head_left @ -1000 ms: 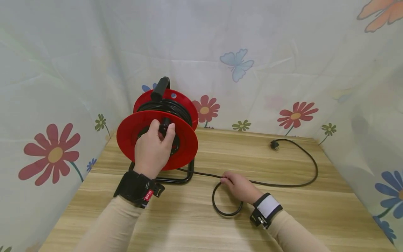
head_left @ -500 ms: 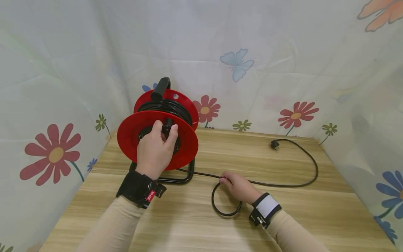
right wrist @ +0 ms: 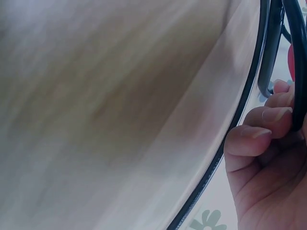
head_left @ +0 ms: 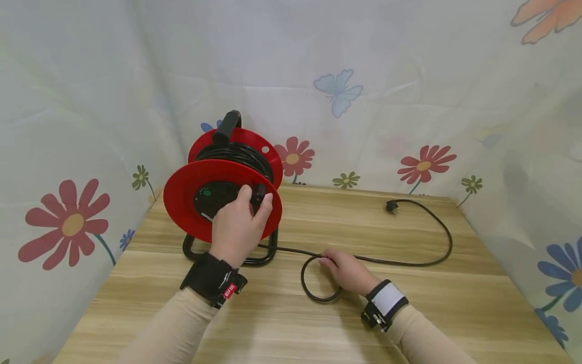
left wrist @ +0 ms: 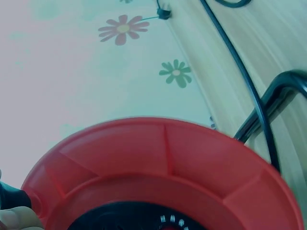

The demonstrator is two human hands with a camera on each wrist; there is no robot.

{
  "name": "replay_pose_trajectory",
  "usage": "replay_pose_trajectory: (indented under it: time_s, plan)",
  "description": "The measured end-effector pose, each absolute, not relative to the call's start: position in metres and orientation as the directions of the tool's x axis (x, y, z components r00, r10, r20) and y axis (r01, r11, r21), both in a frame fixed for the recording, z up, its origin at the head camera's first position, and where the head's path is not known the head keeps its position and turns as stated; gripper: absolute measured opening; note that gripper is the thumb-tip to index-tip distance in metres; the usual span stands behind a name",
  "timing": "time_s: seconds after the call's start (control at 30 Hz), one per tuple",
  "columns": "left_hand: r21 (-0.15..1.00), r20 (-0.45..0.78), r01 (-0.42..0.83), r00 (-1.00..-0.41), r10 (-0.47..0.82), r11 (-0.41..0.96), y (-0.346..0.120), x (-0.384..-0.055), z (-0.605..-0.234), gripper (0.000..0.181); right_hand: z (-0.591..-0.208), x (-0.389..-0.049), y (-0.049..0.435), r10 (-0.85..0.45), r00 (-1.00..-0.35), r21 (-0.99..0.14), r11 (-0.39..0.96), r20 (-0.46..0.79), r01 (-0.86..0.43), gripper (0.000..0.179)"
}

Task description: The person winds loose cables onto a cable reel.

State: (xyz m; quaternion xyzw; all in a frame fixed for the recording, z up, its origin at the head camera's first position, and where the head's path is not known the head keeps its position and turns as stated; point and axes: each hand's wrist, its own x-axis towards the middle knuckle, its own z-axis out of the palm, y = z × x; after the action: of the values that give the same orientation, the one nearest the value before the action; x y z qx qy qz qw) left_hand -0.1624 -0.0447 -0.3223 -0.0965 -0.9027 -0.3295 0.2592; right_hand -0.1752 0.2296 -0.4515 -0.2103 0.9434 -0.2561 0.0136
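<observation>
A red cable reel (head_left: 186,197) wound with black cable stands on a black tube frame (head_left: 188,247) at the left of the table. My left hand (head_left: 236,227) grips the black crank knob (head_left: 259,192) on the reel's front disc; in the left wrist view only fingertips show beside the knob (left wrist: 12,196). From the reel's underside the black cable (head_left: 295,251) runs right into my right hand (head_left: 347,273), which holds it with curled fingers, seen also in the right wrist view (right wrist: 268,139). A small cable loop (head_left: 303,283) lies under that hand.
Past the right hand the cable curves over the wooden table (head_left: 409,313) to a black plug (head_left: 391,206) near the back edge. A carrying handle (head_left: 227,129) tops the reel. A white curtain (head_left: 386,60) with flower prints surrounds the table.
My left hand has swung the knob right and slightly down, turning the reel clockwise. The loop beneath my right hand has become smaller. The right hand stays nearly in place.
</observation>
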Motion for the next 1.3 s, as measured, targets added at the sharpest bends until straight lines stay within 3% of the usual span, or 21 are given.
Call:
replay_pose_trajectory:
  time_s: [0.6, 0.8, 0.97, 1.3]
  plan:
    - [0.546, 0.509, 0.335, -0.861, 0.014, 0.768, -0.038, -0.165, -0.332, 0.038, -0.452, -0.176, 0.223, -0.425, -0.900, -0.492, 0.766, 0.095, -0.414, 0.013]
    - [0.542, 0.514, 0.340, -0.857, 0.017, 0.768, -0.039, -0.165, -0.332, 0.037, -0.446, -0.173, 0.226, -0.376, -0.925, -0.505, 0.791, 0.043, -0.345, 0.016]
    - [0.545, 0.512, 0.340, -0.859, 0.017, 0.767, -0.038, -0.164, -0.332, 0.036, -0.431, -0.167, 0.248, -0.297, -0.955, -0.495, 0.830, 0.003, -0.259, 0.019]
    - [0.533, 0.512, 0.339, -0.859, 0.024, 0.775, -0.039, -0.164, -0.329, 0.035, -0.382, -0.151, 0.303, -0.277, -0.961, -0.483, 0.839, 0.013, -0.249, 0.019]
